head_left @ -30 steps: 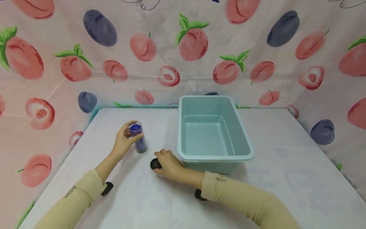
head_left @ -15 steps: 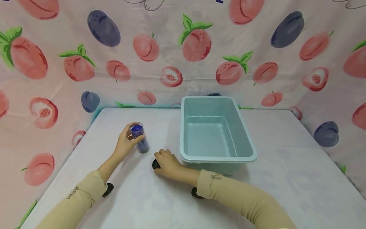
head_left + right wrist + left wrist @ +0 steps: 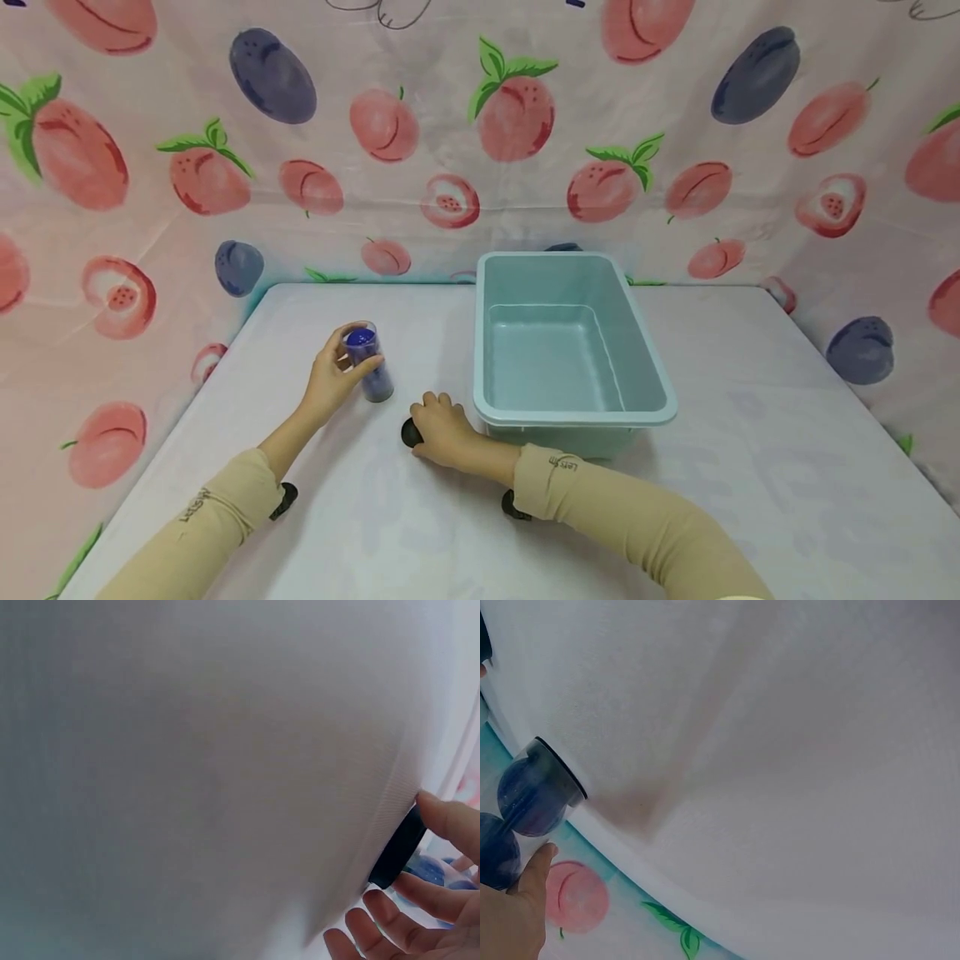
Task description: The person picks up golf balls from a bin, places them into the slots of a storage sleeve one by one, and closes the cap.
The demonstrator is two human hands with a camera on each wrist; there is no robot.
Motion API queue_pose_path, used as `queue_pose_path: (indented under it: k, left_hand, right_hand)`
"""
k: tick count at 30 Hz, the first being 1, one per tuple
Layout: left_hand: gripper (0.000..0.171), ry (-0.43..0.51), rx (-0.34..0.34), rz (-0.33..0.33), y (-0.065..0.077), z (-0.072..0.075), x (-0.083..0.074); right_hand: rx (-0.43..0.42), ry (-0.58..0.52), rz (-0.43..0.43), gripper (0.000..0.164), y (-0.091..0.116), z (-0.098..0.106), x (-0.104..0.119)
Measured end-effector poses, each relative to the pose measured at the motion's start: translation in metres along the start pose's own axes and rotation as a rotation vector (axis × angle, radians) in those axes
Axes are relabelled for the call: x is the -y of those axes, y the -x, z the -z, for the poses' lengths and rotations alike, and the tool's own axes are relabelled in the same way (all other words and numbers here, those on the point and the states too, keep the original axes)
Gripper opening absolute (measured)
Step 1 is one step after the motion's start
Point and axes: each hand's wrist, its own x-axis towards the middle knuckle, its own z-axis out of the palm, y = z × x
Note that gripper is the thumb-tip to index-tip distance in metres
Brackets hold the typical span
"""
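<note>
My left hand (image 3: 330, 383) holds a clear plastic canister (image 3: 378, 385) at the left of the table, thumb on the near side. It stands roughly upright, slightly tilted. Inside are blue balls (image 3: 531, 796), one of them at the open top; the left wrist view shows two through the clear wall. Nearer to me, my right hand (image 3: 446, 435) is at a round black lid (image 3: 411, 433), partly hidden by the fingers. In the right wrist view, thumb and index finger pinch the lid (image 3: 400, 849) by its edge, at the tabletop; the other fingers are loosely bent.
A light blue-green plastic basin (image 3: 573, 416) stands right of my hands, with no object inside. White cloth covers the table (image 3: 750, 500). Behind it hangs a fruit-patterned curtain (image 3: 525, 225). A black device (image 3: 285, 500) sits under the left cuff, another black device (image 3: 514, 505) under the right.
The head view has shifted slightly. My right hand has drawn a little further over the black lid, covering more of it. The left hand keeps its hold on the canister.
</note>
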Motion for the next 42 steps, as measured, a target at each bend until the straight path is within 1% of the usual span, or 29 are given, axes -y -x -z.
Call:
queue_pose_path:
  k: [7,11,15,19,22,23,24,26,30,31,34,36,39,42]
  left_hand:
    - [0.057,0.004,-0.006,-0.008,0.002,0.001,0.0]
    - [0.056,-0.008,-0.018,-0.013,0.002,0.001,0.001]
    - [0.056,-0.003,-0.021,-0.018,0.0,0.001,0.002]
    - [0.057,-0.001,-0.017,-0.016,0.0,0.001,0.002]
    - [0.057,-0.007,-0.017,-0.015,0.0,0.0,0.002]
    - [0.057,-0.005,-0.015,-0.009,-0.001,-0.001,0.001]
    - [0.057,-0.004,-0.011,0.0,0.001,-0.001,-0.004]
    - [0.056,0.002,-0.008,0.002,0.001,-0.001,-0.005]
    - [0.056,0.007,-0.005,-0.004,0.002,-0.001,-0.005]
    - [0.057,0.006,-0.009,-0.016,0.0,-0.001,0.0]
    - [0.057,0.005,-0.016,-0.029,0.0,-0.002,0.001]
    - [0.057,0.002,-0.019,-0.033,-0.001,-0.002,0.002]
    - [0.057,-0.001,-0.016,-0.029,0.0,-0.002,0.003]
    - [0.058,-0.004,-0.009,-0.009,0.002,-0.002,0.003]
  right_hand:
    - [-0.023,-0.014,0.012,0.043,-0.002,-0.001,-0.003]
    - [-0.049,-0.051,0.028,0.039,-0.003,-0.002,-0.006]
    - [-0.092,-0.146,0.05,0.035,-0.003,0.0,-0.008]
    - [-0.121,-0.242,0.05,0.038,-0.003,0.001,-0.009]
    - [-0.124,-0.336,0.005,0.045,-0.002,0.002,-0.008]
    - [-0.129,-0.38,-0.014,0.047,-0.002,0.002,-0.007]
    - [-0.136,-0.429,-0.031,0.048,-0.002,0.003,-0.007]
    - [-0.156,-0.528,-0.053,0.048,-0.001,0.004,-0.005]
    - [-0.203,-0.719,-0.042,0.045,0.001,0.007,-0.003]
    - [-0.216,-0.761,-0.031,0.044,0.002,0.007,-0.002]
    - [-0.235,-0.881,-0.005,0.044,0.004,0.009,0.0]
    - [-0.227,-0.949,0.003,0.043,0.005,0.01,0.003]
    - [-0.189,-1.034,-0.022,0.042,0.006,0.012,0.006]
    - [-0.172,-1.086,-0.034,0.042,0.008,0.015,0.008]
